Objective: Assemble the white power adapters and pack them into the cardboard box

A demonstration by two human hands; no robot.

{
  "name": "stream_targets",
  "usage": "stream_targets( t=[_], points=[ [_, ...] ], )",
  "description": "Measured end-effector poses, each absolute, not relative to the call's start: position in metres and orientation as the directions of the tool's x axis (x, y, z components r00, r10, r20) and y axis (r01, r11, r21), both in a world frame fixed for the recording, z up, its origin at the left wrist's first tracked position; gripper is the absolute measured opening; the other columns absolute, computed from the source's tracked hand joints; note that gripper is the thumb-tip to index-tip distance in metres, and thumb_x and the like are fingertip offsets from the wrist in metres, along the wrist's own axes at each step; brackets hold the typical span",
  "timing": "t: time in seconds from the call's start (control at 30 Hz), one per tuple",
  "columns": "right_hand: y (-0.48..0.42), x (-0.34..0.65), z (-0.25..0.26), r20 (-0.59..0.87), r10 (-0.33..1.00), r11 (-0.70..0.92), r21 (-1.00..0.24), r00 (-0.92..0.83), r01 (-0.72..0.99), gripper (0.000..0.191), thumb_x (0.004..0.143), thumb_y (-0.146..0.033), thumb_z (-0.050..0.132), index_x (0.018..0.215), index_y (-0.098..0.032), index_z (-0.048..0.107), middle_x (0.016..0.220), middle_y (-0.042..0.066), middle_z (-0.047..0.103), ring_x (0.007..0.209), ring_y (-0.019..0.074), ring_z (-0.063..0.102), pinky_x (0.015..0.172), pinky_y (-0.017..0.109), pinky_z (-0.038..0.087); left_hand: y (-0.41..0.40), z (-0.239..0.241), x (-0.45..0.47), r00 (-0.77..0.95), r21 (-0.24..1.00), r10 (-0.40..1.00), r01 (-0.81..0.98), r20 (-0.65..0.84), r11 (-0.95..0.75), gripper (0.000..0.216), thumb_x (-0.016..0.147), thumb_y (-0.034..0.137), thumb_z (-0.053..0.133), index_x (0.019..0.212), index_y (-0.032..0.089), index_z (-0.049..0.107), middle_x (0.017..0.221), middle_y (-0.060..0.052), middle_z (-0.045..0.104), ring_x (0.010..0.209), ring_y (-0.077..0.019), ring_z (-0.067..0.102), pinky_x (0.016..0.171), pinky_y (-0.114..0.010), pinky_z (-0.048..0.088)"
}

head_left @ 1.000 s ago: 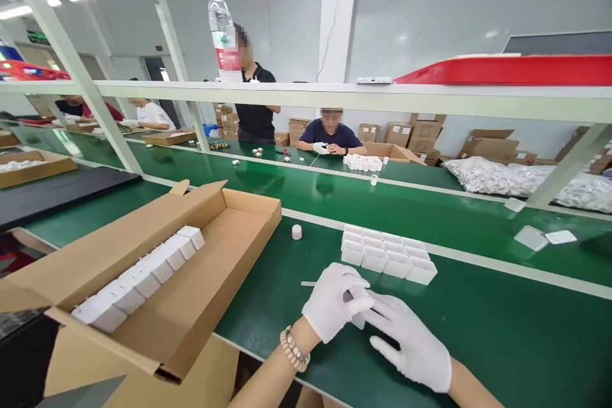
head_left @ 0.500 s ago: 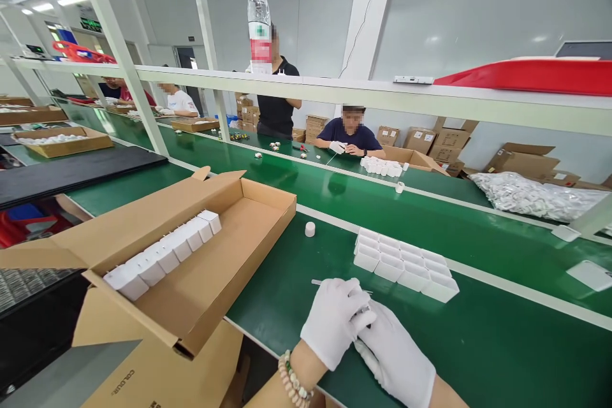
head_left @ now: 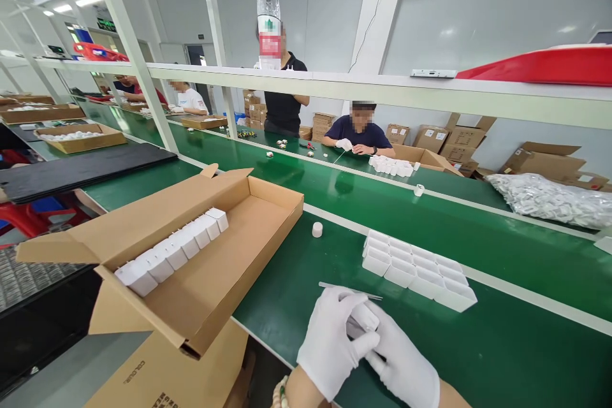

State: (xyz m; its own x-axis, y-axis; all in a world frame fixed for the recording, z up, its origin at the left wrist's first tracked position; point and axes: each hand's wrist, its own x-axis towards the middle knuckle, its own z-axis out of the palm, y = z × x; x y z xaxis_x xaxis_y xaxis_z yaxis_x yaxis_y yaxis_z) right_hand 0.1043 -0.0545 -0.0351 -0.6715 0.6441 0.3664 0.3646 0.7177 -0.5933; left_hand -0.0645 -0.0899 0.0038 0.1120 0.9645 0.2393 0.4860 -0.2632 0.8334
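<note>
My left hand (head_left: 327, 341), in a white glove, is closed around a small white plastic piece (head_left: 364, 317) with a squarish face. My right hand (head_left: 406, 357), also gloved, closes on the same piece from the other side, and its fingers are partly hidden. Just beyond the left fingers is a thin metal strip (head_left: 329, 285), perhaps tweezers; I cannot tell whether it is held or lies on the bench. Past my hands stands a block of white square cups (head_left: 418, 277) in rows. A round white cap (head_left: 317, 229) sits to their left.
An open cardboard box (head_left: 248, 255) with a row of white plastic housings (head_left: 182, 248) stands at the left. A green conveyor (head_left: 344, 188) runs behind my bench. Above it, a shelf (head_left: 335, 80) carries a water bottle (head_left: 269, 19). A co-worker (head_left: 361, 131) sits across.
The white piece now shows between my hands, where a dark, shiny bit showed before. My left fingers have spread around it. The view has turned slightly left.
</note>
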Motion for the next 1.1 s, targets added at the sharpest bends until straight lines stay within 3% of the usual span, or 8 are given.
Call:
stream_targets(
  t=[0.07,0.17,0.23,0.4,0.63,0.9,1.03,1.1],
  points=[
    [-0.05,0.113,-0.041,0.385,0.706,0.654,-0.676,-0.595,0.339,0.024,0.091,-0.026,0.049,0.11,-0.026,0.064,0.137,0.009,0.045,0.122,0.0282,0.048,0.101,0.044,0.043,-0.095,0.002,-0.071,0.164,0.846,0.949,0.431,0.269,-0.314,0.055,0.071,0.03,0.072,0.122,0.026,0.053,0.117,-0.007,0.057,0.104,-0.0223,0.055,0.091,-0.037,0.048],
    [-0.043,0.128,-0.041,0.314,0.776,0.536,-0.785,-0.547,0.31,0.018,0.089,-0.029,0.054,0.082,-0.026,0.07,0.125,0.006,0.056,0.113,0.0255,0.057,0.097,0.04,0.047,-0.096,-0.004,-0.082,0.223,0.761,0.9,0.48,0.374,-0.435,0.038,0.076,0.028,0.067,0.113,0.026,0.056,0.116,-0.005,0.058,0.107,-0.0219,0.053,0.094,-0.039,0.045],
    [-0.041,0.133,-0.037,0.267,0.796,0.495,-0.804,-0.543,0.33,0.016,0.088,-0.031,0.057,0.083,-0.026,0.071,0.12,0.006,0.059,0.11,0.0244,0.059,0.095,0.039,0.049,-0.095,-0.007,-0.085,0.315,0.661,0.868,0.562,0.384,-0.497,0.037,0.078,0.024,0.065,0.114,0.028,0.056,0.12,-0.004,0.058,0.11,-0.0244,0.051,0.096,-0.044,0.042],
    [-0.045,0.127,-0.025,0.275,0.781,0.525,-0.774,-0.561,0.353,0.019,0.089,-0.031,0.054,0.083,-0.025,0.07,0.117,0.007,0.063,0.111,0.0247,0.058,0.094,0.04,0.05,-0.088,-0.012,-0.071,0.42,0.555,0.88,0.687,0.224,-0.469,0.072,0.076,0.017,0.063,0.139,0.033,0.03,0.136,-0.005,0.047,0.105,-0.027,0.056,0.087,-0.045,0.049],
    [-0.047,0.126,-0.022,0.258,0.772,0.511,-0.796,-0.581,0.325,0.019,0.091,-0.031,0.052,0.086,-0.025,0.07,0.12,0.006,0.062,0.114,0.024,0.056,0.097,0.041,0.047,-0.072,-0.009,-0.056,0.404,0.541,0.889,0.708,0.217,-0.454,0.036,0.093,0.034,0.043,0.129,0.029,0.045,0.121,-0.004,0.059,0.098,-0.0211,0.061,0.083,-0.035,0.053],
    [-0.046,0.135,-0.035,0.211,0.837,0.416,-0.844,-0.504,0.339,0.025,0.09,-0.04,0.051,0.089,-0.024,0.07,0.11,0.006,0.066,0.103,0.0243,0.062,0.095,0.041,0.05,-0.095,-0.014,-0.088,0.262,0.448,0.929,0.82,0.262,-0.357,0.018,0.09,0.029,0.048,0.098,0.02,0.062,0.091,-0.005,0.065,0.081,-0.0179,0.061,0.076,-0.03,0.052],
    [-0.047,0.139,-0.039,0.196,0.874,0.353,-0.884,-0.445,0.305,0.025,0.089,-0.041,0.05,0.09,-0.023,0.067,0.103,0.006,0.068,0.095,0.0239,0.064,0.092,0.04,0.052,-0.114,0.034,-0.121,0.23,0.366,0.895,0.852,0.382,-0.375,0.017,0.091,0.025,0.048,0.087,0.021,0.063,0.077,-0.002,0.062,0.068,-0.0136,0.059,0.064,-0.025,0.05],
    [-0.048,0.141,-0.04,0.189,0.883,0.341,-0.887,-0.43,0.312,0.025,0.089,-0.043,0.051,0.09,-0.024,0.066,0.101,0.006,0.069,0.093,0.0241,0.064,0.09,0.04,0.052,-0.129,0.065,-0.137,0.183,0.234,0.786,0.894,0.59,-0.383,0.015,0.088,0.02,0.053,0.099,0.024,0.063,0.086,-0.002,0.065,0.074,-0.0142,0.061,0.07,-0.025,0.051]
  ],
)
